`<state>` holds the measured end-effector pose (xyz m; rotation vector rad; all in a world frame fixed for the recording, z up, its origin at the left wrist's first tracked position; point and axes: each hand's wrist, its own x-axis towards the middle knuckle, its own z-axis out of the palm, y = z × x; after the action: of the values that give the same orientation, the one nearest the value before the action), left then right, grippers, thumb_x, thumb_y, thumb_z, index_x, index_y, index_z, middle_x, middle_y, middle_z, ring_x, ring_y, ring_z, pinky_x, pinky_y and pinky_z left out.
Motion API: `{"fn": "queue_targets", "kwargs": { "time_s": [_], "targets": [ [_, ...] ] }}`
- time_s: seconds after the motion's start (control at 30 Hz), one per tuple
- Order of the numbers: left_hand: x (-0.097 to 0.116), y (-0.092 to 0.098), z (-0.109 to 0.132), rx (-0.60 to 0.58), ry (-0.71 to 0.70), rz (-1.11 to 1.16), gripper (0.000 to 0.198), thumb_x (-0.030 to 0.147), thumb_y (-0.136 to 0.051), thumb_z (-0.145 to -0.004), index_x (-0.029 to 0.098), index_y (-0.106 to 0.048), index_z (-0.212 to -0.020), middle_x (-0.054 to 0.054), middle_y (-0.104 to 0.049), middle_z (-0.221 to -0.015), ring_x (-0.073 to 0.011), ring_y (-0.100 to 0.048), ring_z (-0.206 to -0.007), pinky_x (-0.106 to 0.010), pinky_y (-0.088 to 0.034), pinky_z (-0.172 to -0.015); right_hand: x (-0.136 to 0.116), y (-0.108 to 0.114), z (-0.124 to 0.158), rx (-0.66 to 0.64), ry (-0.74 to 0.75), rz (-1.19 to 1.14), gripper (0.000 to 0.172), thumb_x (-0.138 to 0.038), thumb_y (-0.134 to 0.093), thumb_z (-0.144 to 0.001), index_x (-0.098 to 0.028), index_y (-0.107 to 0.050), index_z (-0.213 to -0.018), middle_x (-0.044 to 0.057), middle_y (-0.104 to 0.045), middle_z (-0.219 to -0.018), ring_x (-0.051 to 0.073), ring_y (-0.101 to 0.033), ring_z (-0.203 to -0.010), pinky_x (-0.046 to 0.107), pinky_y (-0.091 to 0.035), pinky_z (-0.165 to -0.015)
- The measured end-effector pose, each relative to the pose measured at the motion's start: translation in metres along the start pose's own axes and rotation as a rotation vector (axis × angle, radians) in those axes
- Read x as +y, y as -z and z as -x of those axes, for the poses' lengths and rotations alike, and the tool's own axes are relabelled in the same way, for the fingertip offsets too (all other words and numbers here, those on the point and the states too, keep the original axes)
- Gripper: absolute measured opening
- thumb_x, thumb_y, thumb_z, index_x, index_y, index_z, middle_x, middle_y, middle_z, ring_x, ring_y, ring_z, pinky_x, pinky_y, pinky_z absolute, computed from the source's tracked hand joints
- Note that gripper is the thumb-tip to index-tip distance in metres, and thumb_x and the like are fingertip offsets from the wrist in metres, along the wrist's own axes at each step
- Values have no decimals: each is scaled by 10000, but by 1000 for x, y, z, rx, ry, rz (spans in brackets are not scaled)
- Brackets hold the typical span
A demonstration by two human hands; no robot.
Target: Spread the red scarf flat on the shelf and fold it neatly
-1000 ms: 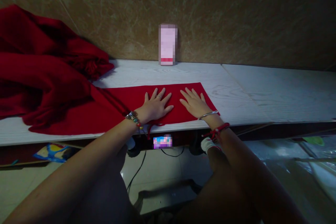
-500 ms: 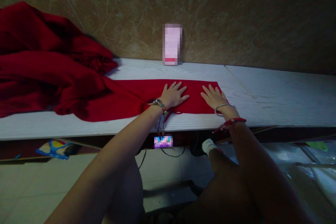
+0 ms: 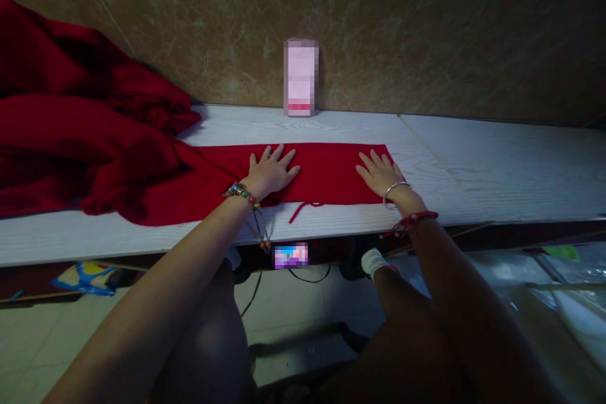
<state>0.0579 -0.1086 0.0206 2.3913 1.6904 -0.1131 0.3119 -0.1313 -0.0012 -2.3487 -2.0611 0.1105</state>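
A strip of red cloth point(image 3: 326, 170) lies flat along the white tabletop, its straight end at the right. My left hand point(image 3: 271, 173) rests flat on it with the fingers spread, near where the strip meets the rumpled part. Close to the right end, my right hand point(image 3: 380, 173) presses on the cloth, palm down and fingers apart. Neither hand grips anything. A thin red cord point(image 3: 299, 209) sticks out past the cloth's near edge, between the hands. To the left the cloth runs into a large loose heap point(image 3: 71, 132).
Behind the strip, a pink pixelated object point(image 3: 302, 79) leans on the marbled wall point(image 3: 402, 31). The white tabletop point(image 3: 497, 170) stretches right, with a seam across it. Below its near edge are a bright pixelated screen point(image 3: 290, 255), a blue-and-yellow packet point(image 3: 88, 279) and dark cables.
My left hand has slid left along the cloth, so the gap between my hands is wider. The right hand stays at the cloth's right end. The view has shifted slightly.
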Motion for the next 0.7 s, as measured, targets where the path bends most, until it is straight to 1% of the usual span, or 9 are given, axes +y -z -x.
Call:
{"fn": "queue_targets", "kwargs": {
  "time_s": [0.07, 0.13, 0.2, 0.3, 0.37, 0.47, 0.53, 0.63, 0.7],
  "targets": [
    [0, 5, 6, 2, 47, -24, 640, 528, -166, -895, 223, -205, -1457, -116, -144, -1535, -388, -125, -1379, -639, -189, -1028, 2, -2, -1, 25, 10, -4, 582, -507, -275, -895, -265, -324, -1422, 64, -274, -1509, 340, -263, -1351, 568, -244, -1067],
    [3, 13, 16, -45, 4, -62, 649, 544, -223, -887, 217, -241, -1447, -136, -174, -1525, -407, -153, -1366, -641, -211, -1014, 4, -5, -3, 53, 26, -8, 584, -523, -278, -890, -271, -343, -1412, 66, -301, -1498, 347, -284, -1341, 580, -258, -1055],
    [4, 22, 28, -134, -150, -81, 703, 570, -334, -854, 233, -199, -1455, -133, -173, -1526, -387, -169, -1367, -597, -243, -1023, 5, -6, -4, 69, 42, -10, 584, -529, -280, -887, -269, -354, -1405, 72, -317, -1491, 348, -298, -1335, 584, -268, -1049],
    [1, 30, 45, -225, -399, -89, 856, 532, -523, -767, 273, -99, -1464, -106, -184, -1527, -306, -228, -1360, -455, -299, -1042, 4, -6, -3, 76, 42, -13, 568, -513, -293, -891, -265, -371, -1396, 73, -331, -1484, 342, -304, -1333, 583, -276, -1046],
    [-5, 31, 52, -213, -446, -127, 786, 427, -548, -771, 279, -180, -1450, -95, -266, -1496, -264, -328, -1311, -374, -343, -1015, 1, -3, 0, 81, 23, -14, 546, -472, -311, -898, -245, -389, -1388, 83, -345, -1475, 339, -310, -1331, 578, -280, -1046],
    [-17, 30, 55, -122, -420, -199, 551, 227, -441, -817, 249, -392, -1365, -94, -452, -1365, -220, -499, -1153, -317, -422, -910, -6, 3, 9, 111, 25, -26, 504, -363, -349, -901, -163, -444, -1354, 133, -382, -1446, 331, -331, -1322, 563, -289, -1051],
    [-22, 30, 55, -55, -397, -247, 497, 141, -381, -804, 234, -494, -1279, -92, -552, -1241, -207, -565, -1034, -307, -458, -817, -13, 9, 18, 149, 129, -66, 470, -301, -392, -884, -143, -488, -1316, 147, -423, -1416, 307, -361, -1310, 545, -303, -1054],
    [-24, 36, 52, 44, -365, -283, 446, 127, -355, -796, 212, -564, -1181, -104, -603, -1128, -213, -588, -947, -310, -470, -724, -30, 17, 35, 142, 459, -172, 469, -296, -472, -846, -166, -511, -1295, 118, -494, -1365, 247, -422, -1276, 465, -346, -1059],
    [-22, 42, 52, 106, -346, -262, 421, 146, -348, -807, 197, -566, -1164, -109, -600, -1120, -214, -583, -950, -318, -467, -735, -45, 20, 46, 97, 650, -209, 490, -325, -517, -825, -169, -517, -1289, 104, -533, -1330, 226, -464, -1244, 418, -380, -1046]
  ]
}}
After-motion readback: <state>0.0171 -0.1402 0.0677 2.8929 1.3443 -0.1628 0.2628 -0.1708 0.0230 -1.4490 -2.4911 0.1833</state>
